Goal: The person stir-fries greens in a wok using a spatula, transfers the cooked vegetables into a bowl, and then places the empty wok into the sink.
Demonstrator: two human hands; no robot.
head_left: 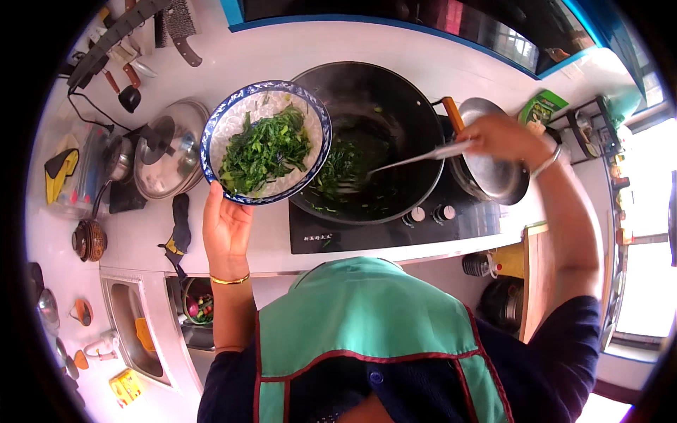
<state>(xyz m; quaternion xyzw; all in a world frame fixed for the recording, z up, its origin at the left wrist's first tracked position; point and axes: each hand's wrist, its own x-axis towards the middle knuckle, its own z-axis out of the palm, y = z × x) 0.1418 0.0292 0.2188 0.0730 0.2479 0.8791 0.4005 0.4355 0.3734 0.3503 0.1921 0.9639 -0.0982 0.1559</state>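
My left hand (231, 229) grips the near rim of a white plate with a blue patterned border (214, 127), tilted and held partly over the left side of a black wok (416, 106). A heap of chopped leafy greens (268, 151) lies on the plate. My right hand (497, 144), a little blurred, is closed round the handle of a metal spatula (416, 158) whose head reaches down into the wok. More greens (343, 166) lie at the wok's bottom, around the spatula's head. The wok sits on a black gas stove (352, 238).
Right of the wok are its wooden handle (453, 114), a metal pan (486, 166) and a green packet (541, 107). A large lidded pot (173, 151) stands to the left, near a dark cloth (180, 225). Knives and ladles (129, 95) hang at the upper left. A sink (134, 328) is at the lower left.
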